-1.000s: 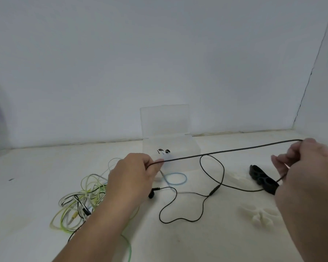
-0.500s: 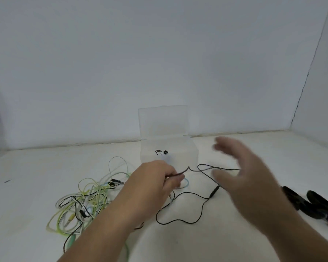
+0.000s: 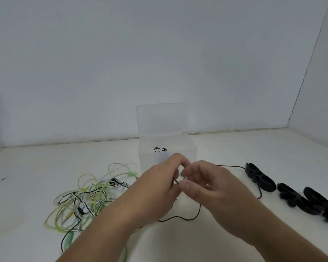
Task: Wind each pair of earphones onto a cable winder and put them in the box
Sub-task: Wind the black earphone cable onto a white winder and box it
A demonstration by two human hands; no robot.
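likely the gathering step: left hand pinches the black cable at centre, right hand curled against it, hold unclear; next calls for fetching a winder at 3 o'clock, box at 12 o'clock

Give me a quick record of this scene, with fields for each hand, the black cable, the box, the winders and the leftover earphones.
left hand: pinches the black cable
right hand: fingers curled beside that pinch; whether it grips is unclear
black cable: loops on the table and reaches the nearest winder
box: clear, lid up, something black and white inside
black winders: three, lying at the right
tangled earphones: green, white and black, at the left
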